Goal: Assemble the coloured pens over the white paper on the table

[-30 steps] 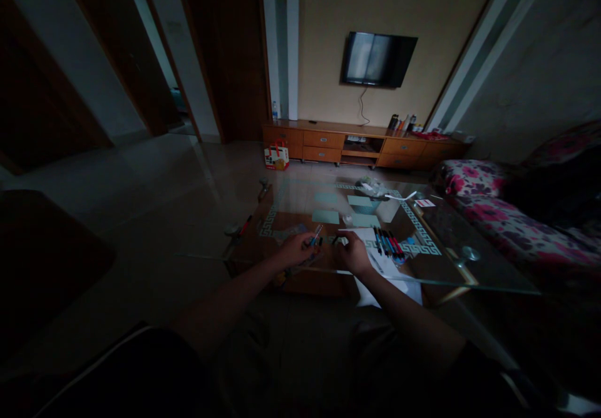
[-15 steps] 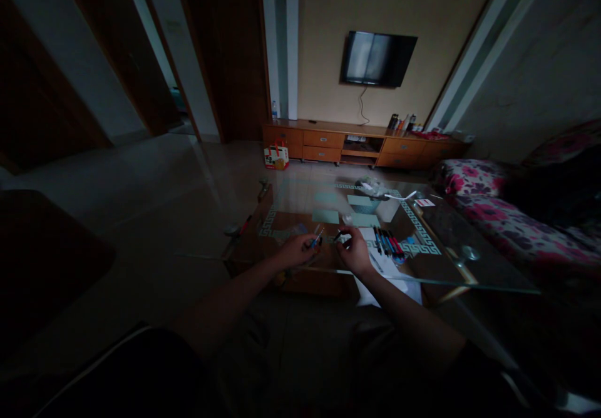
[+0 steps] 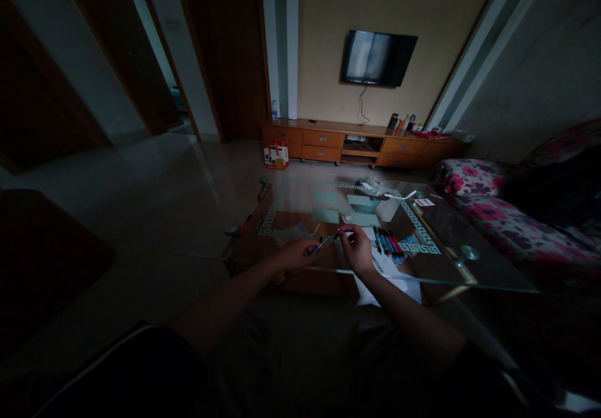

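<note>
My left hand [image 3: 297,254] is closed round a thin pen [image 3: 317,248] with a blue part, its tip slanting up to the right. Across from it, my right hand [image 3: 357,252] pinches a small dark pen part [image 3: 336,235]; whether it is a cap or a grip is too dark to tell. The pen's tip and the dark part are close together, and I cannot tell if they touch. Both hands are over the near edge of the glass table [image 3: 300,270]. Just right of my right hand lies a row of pens [image 3: 387,243], black, blue and red.
White paper sheets [image 3: 389,271] are under and beside the pens. A red and black pen [image 3: 245,224] lies at the table's left end. Farther back are a crumpled plastic bag [image 3: 369,186] and a white card [image 3: 425,203]. A flowered sofa [image 3: 526,218] stands at the right.
The pen in my left hand has tilted lower and toward the right. My right hand's fingers have shifted, bringing the dark part nearer the pen's tip. The table things stay put.
</note>
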A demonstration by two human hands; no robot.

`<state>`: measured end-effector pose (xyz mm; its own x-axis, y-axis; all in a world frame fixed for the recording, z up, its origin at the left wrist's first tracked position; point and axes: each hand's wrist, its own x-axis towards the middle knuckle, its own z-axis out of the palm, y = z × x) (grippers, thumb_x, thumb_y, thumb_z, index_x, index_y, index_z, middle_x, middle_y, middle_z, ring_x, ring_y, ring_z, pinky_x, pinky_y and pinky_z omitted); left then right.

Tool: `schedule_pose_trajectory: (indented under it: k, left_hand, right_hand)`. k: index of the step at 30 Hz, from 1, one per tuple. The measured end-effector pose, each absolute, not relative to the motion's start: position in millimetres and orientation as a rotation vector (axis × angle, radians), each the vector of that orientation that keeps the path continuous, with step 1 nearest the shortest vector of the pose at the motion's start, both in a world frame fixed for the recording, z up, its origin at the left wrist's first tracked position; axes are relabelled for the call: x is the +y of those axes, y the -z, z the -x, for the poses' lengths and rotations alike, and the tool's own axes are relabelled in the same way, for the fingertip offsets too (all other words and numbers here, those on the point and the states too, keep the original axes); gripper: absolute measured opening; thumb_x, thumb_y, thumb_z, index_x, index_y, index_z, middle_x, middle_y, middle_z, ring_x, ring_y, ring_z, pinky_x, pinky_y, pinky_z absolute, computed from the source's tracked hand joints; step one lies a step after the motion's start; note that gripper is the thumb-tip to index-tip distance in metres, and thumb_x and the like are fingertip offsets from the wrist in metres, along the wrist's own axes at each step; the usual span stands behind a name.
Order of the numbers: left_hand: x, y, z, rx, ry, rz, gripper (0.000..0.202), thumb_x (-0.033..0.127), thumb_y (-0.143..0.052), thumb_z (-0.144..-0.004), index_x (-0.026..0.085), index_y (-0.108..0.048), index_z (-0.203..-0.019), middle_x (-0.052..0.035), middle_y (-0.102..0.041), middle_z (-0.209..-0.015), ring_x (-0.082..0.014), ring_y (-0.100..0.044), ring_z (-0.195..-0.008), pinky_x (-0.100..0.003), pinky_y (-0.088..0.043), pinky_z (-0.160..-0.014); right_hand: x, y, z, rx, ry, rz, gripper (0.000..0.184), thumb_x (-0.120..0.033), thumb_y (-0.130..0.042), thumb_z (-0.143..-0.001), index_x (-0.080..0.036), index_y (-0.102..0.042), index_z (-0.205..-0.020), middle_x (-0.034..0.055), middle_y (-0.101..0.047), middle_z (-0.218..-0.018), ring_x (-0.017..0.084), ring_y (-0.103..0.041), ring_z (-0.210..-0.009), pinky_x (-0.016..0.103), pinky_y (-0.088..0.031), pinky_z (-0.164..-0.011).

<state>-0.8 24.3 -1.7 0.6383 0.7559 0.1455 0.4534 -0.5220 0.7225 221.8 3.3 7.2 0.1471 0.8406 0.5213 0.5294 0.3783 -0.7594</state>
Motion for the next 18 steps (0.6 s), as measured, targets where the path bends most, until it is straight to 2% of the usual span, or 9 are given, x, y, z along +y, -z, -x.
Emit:
schedule_pose_trajectory:
  k: [5, 11, 18]
  left_hand:
    - [22.5, 0.8, 1.0, 0.912, -0.560, -2.186, 0.035, 0.042, -0.056, -0.088, 0.018, -0.067, -0.112, 0.0015, -0.060, -0.067, -0.0114, -0.050, -0.057, -0.018, -0.035, -0.054]
    - [21.3, 0.0, 0.7, 0.895, -0.572, -2.171, 0.039, 0.045, -0.056, -0.088, 0.017, -0.067, -0.112, 0.0008, -0.061, -0.069, -0.0116, -0.050, -0.059, -0.018, -0.035, -0.055]
    - [23.2, 1.4, 1.9, 0.896, -0.558, -2.219, 0.035, 0.038, -0.057, -0.087, 0.020, -0.067, -0.115, 0.0014, -0.062, -0.070, -0.0118, -0.051, -0.060, -0.018, -0.035, -0.056]
  right_hand:
    - [1.2, -11.1, -219.8, -1.517, -0.337, 1.294, 0.031, -0.045, -0.051, -0.092, -0.018, -0.064, -0.097, 0.0078, -0.070, -0.094, 0.018, -0.062, -0.071, 0.030, -0.050, -0.067]
    - [-0.5, -15.2, -218.6, -1.535, -0.337, 1.266, 0.025, -0.040, -0.054, -0.091, -0.018, -0.065, -0.096, 0.0065, -0.070, -0.094, 0.017, -0.062, -0.070, 0.030, -0.049, -0.068]
    - [-0.9, -15.5, -218.4, -1.537, -0.341, 1.265, 0.027, -0.042, -0.054, -0.090, -0.018, -0.066, -0.094, 0.0074, -0.070, -0.094, 0.018, -0.061, -0.069, 0.031, -0.050, -0.067]
